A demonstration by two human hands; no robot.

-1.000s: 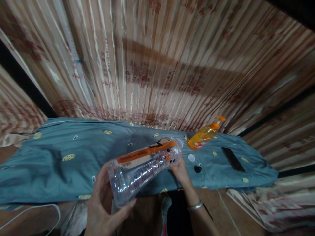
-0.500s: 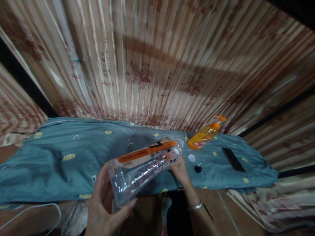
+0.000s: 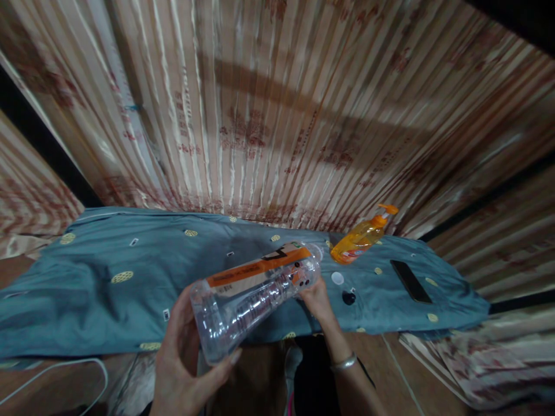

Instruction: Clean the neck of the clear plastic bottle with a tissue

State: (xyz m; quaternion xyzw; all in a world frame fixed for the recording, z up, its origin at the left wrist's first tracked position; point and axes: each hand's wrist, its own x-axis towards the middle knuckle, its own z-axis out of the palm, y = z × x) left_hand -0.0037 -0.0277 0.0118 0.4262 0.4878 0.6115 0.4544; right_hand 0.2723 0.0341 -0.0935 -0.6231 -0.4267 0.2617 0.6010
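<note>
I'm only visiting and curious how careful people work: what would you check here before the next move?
1. Left hand holding the near end of the clear bottle: ok.
2. Right hand gripping the far end: cannot tell; the bottle hides its fingers.
3. Clear bottle upright: not ok; it is held at a slant.
4. Orange pump bottle apart from both hands: ok.
5. Phone lying on the blue-green cloth, away from the hands: ok.

Left hand (image 3: pixel 182 352) nearer, thumb (image 3: pixel 217 374) opposed to curled fingers (image 3: pixel 183 309), right hand (image 3: pixel 315 297) farther forward, fingers hidden
</note>
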